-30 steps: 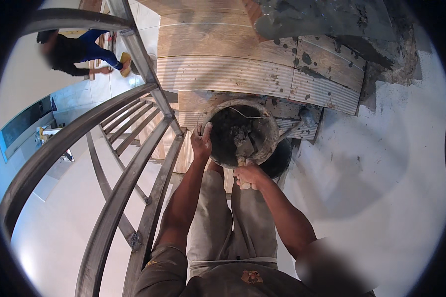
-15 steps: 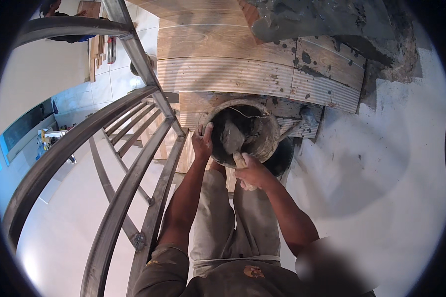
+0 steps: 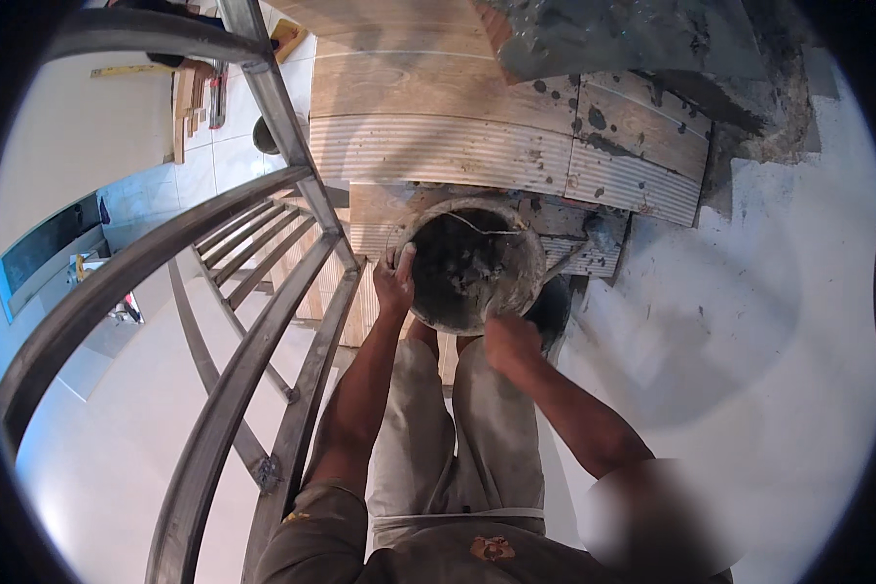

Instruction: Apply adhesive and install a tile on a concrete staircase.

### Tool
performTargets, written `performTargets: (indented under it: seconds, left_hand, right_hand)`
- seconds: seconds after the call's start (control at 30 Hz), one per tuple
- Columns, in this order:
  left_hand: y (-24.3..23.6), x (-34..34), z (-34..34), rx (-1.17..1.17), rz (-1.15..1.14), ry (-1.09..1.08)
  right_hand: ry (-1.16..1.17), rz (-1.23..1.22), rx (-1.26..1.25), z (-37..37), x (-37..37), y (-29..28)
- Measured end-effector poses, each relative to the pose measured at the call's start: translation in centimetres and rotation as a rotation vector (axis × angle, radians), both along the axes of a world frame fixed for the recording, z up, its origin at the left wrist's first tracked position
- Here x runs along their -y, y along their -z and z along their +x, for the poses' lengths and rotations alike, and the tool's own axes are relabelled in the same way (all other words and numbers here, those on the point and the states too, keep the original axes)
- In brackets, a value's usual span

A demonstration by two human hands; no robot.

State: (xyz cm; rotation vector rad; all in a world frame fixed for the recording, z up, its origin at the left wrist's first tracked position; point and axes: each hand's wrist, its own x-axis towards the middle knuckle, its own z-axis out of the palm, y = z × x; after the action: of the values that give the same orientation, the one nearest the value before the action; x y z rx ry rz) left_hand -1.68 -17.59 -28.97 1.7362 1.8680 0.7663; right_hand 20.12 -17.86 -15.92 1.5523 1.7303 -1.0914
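Observation:
My left hand (image 3: 394, 277) is closed on the left rim of a dirty bucket (image 3: 533, 255), thumb upward. Wet dark grey mortar (image 3: 462, 273) lies inside it, and a thin wire handle crosses its top. My right hand (image 3: 511, 341), blurred by motion, is closed round the pale trowel handle (image 3: 497, 316) at the bucket's lower right edge; the blade is hard to make out. A second dark bucket (image 3: 553, 316) shows partly behind it at the right.
Wood-look stair treads (image 3: 428, 88) rise above, with grey mortar (image 3: 623, 39) spread at the top. A steel railing (image 3: 277, 107) runs along my left. A co-worker's hand (image 3: 197, 70) shows beyond it near wood strips (image 3: 183, 117). A white wall (image 3: 740, 311) is at right.
My right hand has moved up and right with the trowel, whose blade was plainer before. My left hand stays on the rim. The co-worker has shifted, mostly behind the railing now.

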Motion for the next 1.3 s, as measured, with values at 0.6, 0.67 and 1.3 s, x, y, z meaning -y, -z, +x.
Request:
performTargets:
  seconds: [0.6, 0.67, 1.3]
  left_hand:
    - [0.6, 0.2, 1.3, -0.004, 0.066, 0.036]
    - [0.5, -0.7, 3.3, 0.33, -0.243, -0.177]
    - [-0.3, -0.5, 2.5, 0.404, -0.317, -0.217]
  right_hand:
    - [0.284, -0.173, 0.056, 2.1, 1.6, 4.6]
    - [0.38, -0.103, 0.079, 1.0, 6.8, 9.0]
    - [0.976, -0.121, -0.821, 1.7, -0.4, 4.1]
